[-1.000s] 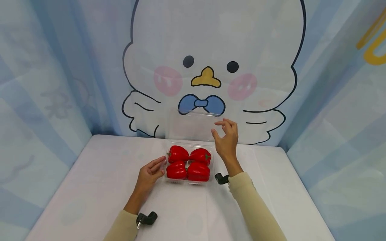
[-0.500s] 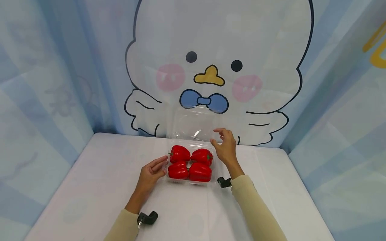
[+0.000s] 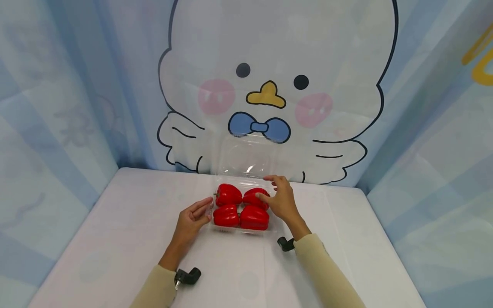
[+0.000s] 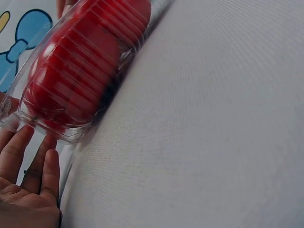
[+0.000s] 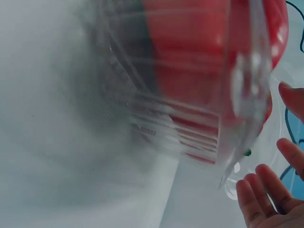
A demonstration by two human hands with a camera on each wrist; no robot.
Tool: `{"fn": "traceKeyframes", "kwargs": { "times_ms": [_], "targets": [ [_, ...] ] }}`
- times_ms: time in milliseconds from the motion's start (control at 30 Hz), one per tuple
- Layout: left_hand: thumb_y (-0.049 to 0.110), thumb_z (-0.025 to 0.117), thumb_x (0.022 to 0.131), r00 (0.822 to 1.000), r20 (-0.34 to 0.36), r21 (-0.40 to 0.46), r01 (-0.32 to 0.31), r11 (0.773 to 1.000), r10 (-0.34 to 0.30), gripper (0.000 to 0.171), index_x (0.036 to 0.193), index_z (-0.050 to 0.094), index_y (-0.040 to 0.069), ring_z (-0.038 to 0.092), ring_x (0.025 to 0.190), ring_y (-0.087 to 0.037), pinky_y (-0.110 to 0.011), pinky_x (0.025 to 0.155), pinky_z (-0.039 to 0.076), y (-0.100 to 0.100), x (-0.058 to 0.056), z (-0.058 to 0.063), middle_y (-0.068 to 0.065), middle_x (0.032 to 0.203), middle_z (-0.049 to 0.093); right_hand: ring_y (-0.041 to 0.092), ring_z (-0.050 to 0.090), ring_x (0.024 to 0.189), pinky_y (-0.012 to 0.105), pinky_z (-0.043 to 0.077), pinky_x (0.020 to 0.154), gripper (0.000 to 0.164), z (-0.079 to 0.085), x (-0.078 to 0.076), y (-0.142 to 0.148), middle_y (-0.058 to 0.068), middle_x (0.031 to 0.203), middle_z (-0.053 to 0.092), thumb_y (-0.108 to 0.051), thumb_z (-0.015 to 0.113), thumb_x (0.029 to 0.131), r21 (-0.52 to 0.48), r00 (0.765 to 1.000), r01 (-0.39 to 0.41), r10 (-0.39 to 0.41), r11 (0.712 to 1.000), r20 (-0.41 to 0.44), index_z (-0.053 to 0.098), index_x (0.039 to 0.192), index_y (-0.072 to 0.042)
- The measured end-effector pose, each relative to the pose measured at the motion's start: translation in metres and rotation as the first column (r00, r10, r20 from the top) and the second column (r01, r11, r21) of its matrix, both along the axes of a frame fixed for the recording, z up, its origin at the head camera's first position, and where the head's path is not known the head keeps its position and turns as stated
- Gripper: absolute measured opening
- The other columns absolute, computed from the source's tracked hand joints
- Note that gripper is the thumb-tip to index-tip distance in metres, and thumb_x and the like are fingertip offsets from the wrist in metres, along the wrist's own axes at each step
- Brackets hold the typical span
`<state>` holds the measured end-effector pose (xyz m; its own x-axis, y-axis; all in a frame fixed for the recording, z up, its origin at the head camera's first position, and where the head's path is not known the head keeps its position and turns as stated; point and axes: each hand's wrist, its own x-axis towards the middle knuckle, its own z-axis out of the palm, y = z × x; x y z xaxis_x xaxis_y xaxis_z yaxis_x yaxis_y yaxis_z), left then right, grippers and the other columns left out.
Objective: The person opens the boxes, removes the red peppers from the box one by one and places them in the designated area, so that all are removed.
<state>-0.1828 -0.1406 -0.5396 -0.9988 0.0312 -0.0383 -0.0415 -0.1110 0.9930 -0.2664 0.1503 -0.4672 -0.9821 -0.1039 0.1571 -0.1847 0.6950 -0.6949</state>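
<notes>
A clear plastic clamshell box point(image 3: 239, 230) stands on the table with its lid point(image 3: 246, 158) raised at the back. Several red bell peppers fill it in two rows; the front-right pepper point(image 3: 254, 217) and front-left pepper point(image 3: 226, 215) are plain to see. My left hand point(image 3: 191, 217) rests at the box's left side, its fairly straight fingers point(image 4: 14, 154) touching the outer wall. Over the back-right pepper point(image 3: 252, 196) hovers my right hand point(image 3: 282, 199), thumb above it and fingers spread towards the back. Between thumb and fingers, nothing is gripped in the right wrist view.
A white cloth covers the table point(image 3: 115, 231). Directly behind the box hangs a curtain point(image 3: 265, 42) printed with a cartoon bird, and curtains close off both sides. Each wrist wears a small black camera mount point(image 3: 188, 276).
My right hand has come down from beside the raised lid to above the back-right pepper. The lid has tilted back slightly. My left hand stays at the box's side.
</notes>
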Motion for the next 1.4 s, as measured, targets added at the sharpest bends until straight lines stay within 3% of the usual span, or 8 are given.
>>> {"fn": "traceKeyframes", "kwargs": {
  "times_ms": [400, 833, 1100, 1400],
  "targets": [
    [-0.001, 0.065, 0.102, 1.000, 0.002, -0.005, -0.011, 1.000, 0.011, 0.053, 0.153, 0.056, 0.010, 0.051, 0.152, -0.026, -0.014, 0.105, 0.052, 0.002, 0.000, 0.001, -0.008, 0.159, 0.057, 0.035, 0.054, 0.132, 0.054, 0.061, 0.102, 0.060, -0.005, 0.009, -0.010, 0.018, 0.139, 0.058, -0.027, 0.091, 0.085, 0.091, 0.999, -0.031, 0.030, 0.995, 0.012, 0.066, 0.138, -0.016],
    [-0.002, 0.066, 0.101, 1.000, 0.010, -0.012, -0.017, 1.000, 0.017, 0.054, 0.152, 0.057, 0.012, 0.052, 0.151, -0.022, -0.013, 0.106, 0.051, 0.003, 0.001, 0.000, -0.005, 0.158, 0.059, 0.033, 0.056, 0.125, 0.052, 0.063, 0.098, 0.056, -0.002, 0.004, -0.014, 0.017, 0.131, 0.062, -0.027, 0.090, 0.086, 0.178, 0.994, -0.088, 0.077, 0.980, 0.072, 0.068, 0.134, -0.011],
    [-0.002, 0.067, 0.099, 1.000, 0.007, -0.022, -0.028, 0.999, 0.028, 0.054, 0.151, 0.059, 0.012, 0.053, 0.149, -0.022, -0.011, 0.106, 0.050, 0.002, 0.001, 0.000, -0.005, 0.156, 0.061, 0.031, 0.059, 0.119, 0.048, 0.062, 0.095, 0.053, 0.000, 0.000, -0.011, 0.013, 0.124, 0.066, -0.029, 0.090, 0.086, 0.168, 0.991, -0.124, 0.113, 0.978, 0.077, 0.070, 0.132, -0.011],
    [0.001, 0.068, 0.100, 1.000, -0.004, -0.038, -0.024, 0.999, 0.024, 0.053, 0.151, 0.059, 0.013, 0.053, 0.150, -0.022, -0.014, 0.107, 0.050, 0.003, 0.002, -0.001, -0.004, 0.156, 0.060, 0.030, 0.062, 0.118, 0.047, 0.064, 0.094, 0.056, 0.005, 0.000, -0.008, 0.013, 0.124, 0.068, -0.028, 0.092, 0.083, 0.090, 0.995, -0.090, 0.087, 0.992, 0.039, 0.072, 0.132, -0.010]
  ]
}}
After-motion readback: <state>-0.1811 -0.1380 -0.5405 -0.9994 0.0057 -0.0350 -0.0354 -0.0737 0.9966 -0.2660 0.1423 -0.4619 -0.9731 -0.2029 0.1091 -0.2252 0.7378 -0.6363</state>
